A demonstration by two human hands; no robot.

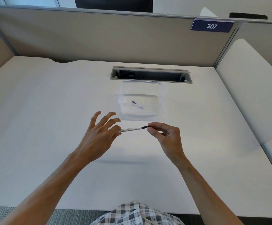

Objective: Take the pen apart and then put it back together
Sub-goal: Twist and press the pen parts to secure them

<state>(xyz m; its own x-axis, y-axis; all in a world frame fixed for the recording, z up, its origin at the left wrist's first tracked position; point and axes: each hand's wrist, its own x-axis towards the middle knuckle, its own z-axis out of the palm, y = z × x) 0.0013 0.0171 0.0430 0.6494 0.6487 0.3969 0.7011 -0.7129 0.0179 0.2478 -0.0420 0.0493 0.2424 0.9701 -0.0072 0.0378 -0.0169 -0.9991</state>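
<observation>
On the white table (50, 111), the left hand (98, 135) spreads its fingers, its grip loose, fingertips touching the pen (132, 128). The pen is white with black print and a dark end, held level above the table. The right hand (166, 137) pinches that dark end. Just behind stands a clear plastic box (162, 95) holding a small dark piece (136, 103).
</observation>
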